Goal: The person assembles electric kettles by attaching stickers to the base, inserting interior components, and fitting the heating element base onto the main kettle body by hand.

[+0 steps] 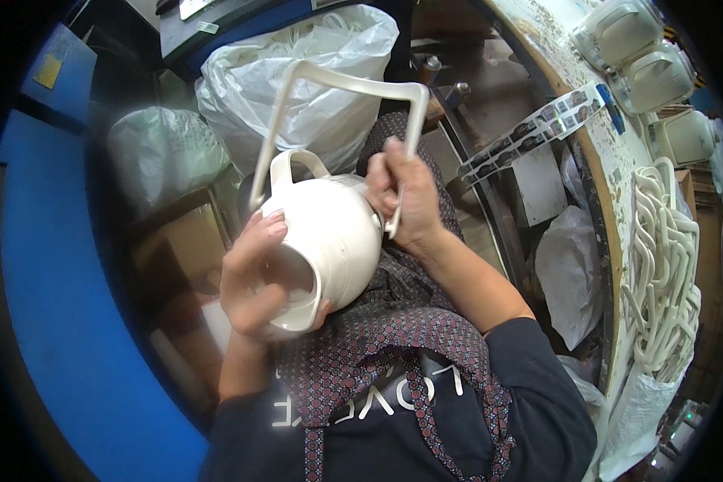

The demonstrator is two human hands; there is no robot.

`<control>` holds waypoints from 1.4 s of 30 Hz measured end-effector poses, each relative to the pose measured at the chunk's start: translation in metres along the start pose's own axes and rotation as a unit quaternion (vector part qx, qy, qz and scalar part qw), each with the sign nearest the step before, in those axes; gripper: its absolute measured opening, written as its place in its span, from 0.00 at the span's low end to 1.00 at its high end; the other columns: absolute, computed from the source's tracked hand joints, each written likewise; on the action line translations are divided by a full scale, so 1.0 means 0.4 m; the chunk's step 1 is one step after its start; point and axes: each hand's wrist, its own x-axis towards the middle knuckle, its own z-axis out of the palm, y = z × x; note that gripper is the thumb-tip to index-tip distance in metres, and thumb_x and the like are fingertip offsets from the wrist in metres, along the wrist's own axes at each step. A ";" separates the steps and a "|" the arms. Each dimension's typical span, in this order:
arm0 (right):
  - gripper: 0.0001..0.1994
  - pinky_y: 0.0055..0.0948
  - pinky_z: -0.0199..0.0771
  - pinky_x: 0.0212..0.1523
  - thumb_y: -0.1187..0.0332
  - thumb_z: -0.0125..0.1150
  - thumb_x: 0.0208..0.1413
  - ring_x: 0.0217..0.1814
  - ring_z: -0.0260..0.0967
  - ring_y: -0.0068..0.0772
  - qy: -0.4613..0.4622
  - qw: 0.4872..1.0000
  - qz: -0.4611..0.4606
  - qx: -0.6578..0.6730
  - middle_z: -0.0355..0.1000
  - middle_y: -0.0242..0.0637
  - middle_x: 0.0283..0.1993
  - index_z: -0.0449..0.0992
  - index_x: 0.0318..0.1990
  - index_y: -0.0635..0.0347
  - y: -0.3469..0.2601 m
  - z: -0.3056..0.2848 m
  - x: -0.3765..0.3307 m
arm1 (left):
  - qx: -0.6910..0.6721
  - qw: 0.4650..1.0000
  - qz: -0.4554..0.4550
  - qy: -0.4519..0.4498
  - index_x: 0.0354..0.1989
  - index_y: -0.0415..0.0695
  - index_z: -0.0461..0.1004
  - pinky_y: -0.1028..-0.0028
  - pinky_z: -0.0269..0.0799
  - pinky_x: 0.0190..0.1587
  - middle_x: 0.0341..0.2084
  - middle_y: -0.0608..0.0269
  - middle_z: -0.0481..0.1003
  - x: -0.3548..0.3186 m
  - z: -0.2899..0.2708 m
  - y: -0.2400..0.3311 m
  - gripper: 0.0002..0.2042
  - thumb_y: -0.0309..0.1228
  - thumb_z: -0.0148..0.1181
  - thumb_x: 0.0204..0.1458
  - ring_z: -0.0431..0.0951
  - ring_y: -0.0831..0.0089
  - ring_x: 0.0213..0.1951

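— hands first: what are they doing around the cream-white rounded plastic pot body (333,233)?

— left hand (253,277) is curled around its open rim, fingers hooked over the lip, likely to keep the pot steady against the lap. right hand (402,201) is closed in a fist on one leg of the cream rectangular plastic bail handle (337,88), which arches above the pot, seemingly so its end can meet the pot's side.

— and around the pot?

— behind it, big white plastic sacks (297,80). well to its right, a heap of the same cream handles (663,265) by the curved worktable edge (610,201), with finished pots (635,48) beyond and a strip of small stickers (538,120) nearer.
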 end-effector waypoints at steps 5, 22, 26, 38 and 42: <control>0.12 0.16 0.48 0.12 0.63 0.48 0.68 0.13 0.49 0.14 -0.004 1.000 -0.017 0.009 0.59 0.28 0.19 0.62 0.30 0.55 0.006 0.015 0.027 | 0.000 1.000 -0.013 -0.014 0.13 0.40 0.62 0.41 0.62 0.61 0.50 0.41 0.66 -0.020 -0.006 -0.021 0.24 0.42 0.69 0.45 0.73 0.40 0.53; 0.11 0.34 0.69 0.57 0.69 0.53 0.62 0.53 0.70 0.34 -0.045 0.951 0.069 -0.298 0.71 0.47 0.50 0.70 0.48 0.66 -0.044 0.000 0.080 | -0.113 0.876 -0.435 0.178 0.58 0.34 0.62 0.76 0.72 0.35 0.34 0.59 0.72 0.025 0.053 -0.187 0.28 0.24 0.65 0.48 0.74 0.74 0.33; 0.19 0.38 0.60 0.64 0.65 0.49 0.63 0.63 0.64 0.39 -0.024 0.817 -0.138 -0.559 0.67 0.51 0.58 0.69 0.57 0.69 -0.070 -0.025 0.101 | -0.593 0.624 -0.458 0.220 0.59 0.32 0.59 0.84 0.56 0.16 0.16 0.71 0.63 -0.060 0.092 -0.235 0.28 0.17 0.53 0.45 0.60 0.84 0.14; 0.26 0.54 0.59 0.63 0.51 0.38 0.63 0.56 0.70 0.56 -0.293 0.688 -0.249 -0.615 0.75 0.53 0.48 0.72 0.48 0.66 -0.132 0.118 -0.085 | -0.478 0.689 -0.482 0.254 0.48 0.34 0.72 0.81 0.64 0.36 0.28 0.70 0.71 -0.014 0.171 -0.185 0.16 0.25 0.58 0.51 0.68 0.84 0.31; 0.24 0.55 0.59 0.63 0.52 0.34 0.66 0.57 0.69 0.57 -0.341 0.659 -0.264 -0.616 0.73 0.57 0.52 0.69 0.52 0.62 -0.167 0.062 -0.134 | -0.402 0.808 -0.385 0.194 0.38 0.37 0.72 0.74 0.68 0.40 0.35 0.60 0.74 -0.042 0.197 -0.144 0.10 0.31 0.57 0.54 0.71 0.76 0.36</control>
